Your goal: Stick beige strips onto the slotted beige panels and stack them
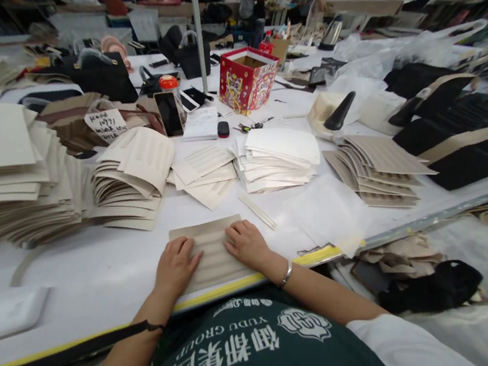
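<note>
I have the left hand (175, 268) and right hand (248, 244) pressing on the beige sheet (211, 255) at lower center of the frame — thumbs apart from fingers, neither clamped. Just beyond lie narrow strips (258, 211) and, at center, a white stack (279, 156) — with a red box (249, 79) at upper center.

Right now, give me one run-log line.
left hand: resting on beige sheet | right hand: resting on same sheet | pale strips: on table, untouched
</note>
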Motion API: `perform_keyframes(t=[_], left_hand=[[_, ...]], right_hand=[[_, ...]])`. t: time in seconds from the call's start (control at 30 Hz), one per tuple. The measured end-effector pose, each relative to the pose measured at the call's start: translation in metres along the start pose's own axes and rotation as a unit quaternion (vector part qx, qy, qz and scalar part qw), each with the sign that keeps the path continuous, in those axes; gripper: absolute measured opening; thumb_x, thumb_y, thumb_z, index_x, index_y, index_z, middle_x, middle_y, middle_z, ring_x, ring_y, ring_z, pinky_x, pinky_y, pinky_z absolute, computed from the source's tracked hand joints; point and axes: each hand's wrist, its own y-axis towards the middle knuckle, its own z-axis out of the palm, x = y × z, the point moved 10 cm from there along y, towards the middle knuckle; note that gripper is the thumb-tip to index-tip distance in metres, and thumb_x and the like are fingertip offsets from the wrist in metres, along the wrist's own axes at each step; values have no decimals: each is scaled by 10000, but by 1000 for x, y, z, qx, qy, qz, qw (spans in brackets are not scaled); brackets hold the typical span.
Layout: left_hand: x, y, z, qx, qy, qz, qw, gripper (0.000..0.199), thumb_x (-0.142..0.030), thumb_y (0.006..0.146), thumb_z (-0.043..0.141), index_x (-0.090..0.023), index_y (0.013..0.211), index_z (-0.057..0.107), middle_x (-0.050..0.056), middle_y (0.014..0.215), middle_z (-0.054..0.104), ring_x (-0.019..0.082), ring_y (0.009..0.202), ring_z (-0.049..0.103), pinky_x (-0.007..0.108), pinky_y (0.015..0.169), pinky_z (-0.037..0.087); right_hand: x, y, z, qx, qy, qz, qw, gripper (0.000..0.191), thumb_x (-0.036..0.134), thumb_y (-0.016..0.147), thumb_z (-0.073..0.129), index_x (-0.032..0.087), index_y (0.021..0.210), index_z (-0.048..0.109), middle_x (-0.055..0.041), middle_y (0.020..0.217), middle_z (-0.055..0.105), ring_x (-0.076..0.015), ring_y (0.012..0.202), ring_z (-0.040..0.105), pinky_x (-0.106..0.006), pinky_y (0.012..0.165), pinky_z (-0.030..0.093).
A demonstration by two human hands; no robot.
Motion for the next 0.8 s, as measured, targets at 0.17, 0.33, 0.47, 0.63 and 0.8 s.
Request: perform_keyframes(t=[0.17,0.33,0.47,0.63,0.8], left_hand=[[21,-2,-7,18,19,-20,999,297,-365,890,405,-146,963,591,112,961,582,243,855,513,391,784,462],[6,9,-6,-23,-9,5,1000,277,-300,886,440,-140,1068,574,113,1013,595,232,912,521,366,809,460],[-9,18,10,-9,-9,20,1000,280,-250,882,453,-147,1118,563,106,1091,594,235,976,520,373,838,444],[-10,26,23,27,26,6,999,278,-274,897,427,-165,1098,585,101,1068,609,240,975,522,389,825,434],[-13,31,27,33,15,25,999,299,-285,897,420,-174,1122,581,105,1070,599,240,979,522,397,844,431]], right_hand=[[-12,-5,-8,0,-14,2,1000,170,316,843,572,179,939,603,-79,971,559,-220,889,455,-333,773,376],[-10,-1,-7,-4,2,-2,1000,178,274,851,562,175,994,603,-79,964,569,-218,890,469,-335,779,386],[1,10,-5,-29,36,-30,998,239,195,864,537,183,1098,586,-90,1075,566,-216,975,472,-336,833,387],[10,22,8,-17,42,-46,998,171,198,898,503,207,994,643,-71,983,599,-198,927,492,-338,838,382],[15,28,11,-19,42,-48,998,215,190,911,475,202,1075,613,-74,1034,593,-197,960,484,-337,858,374]])
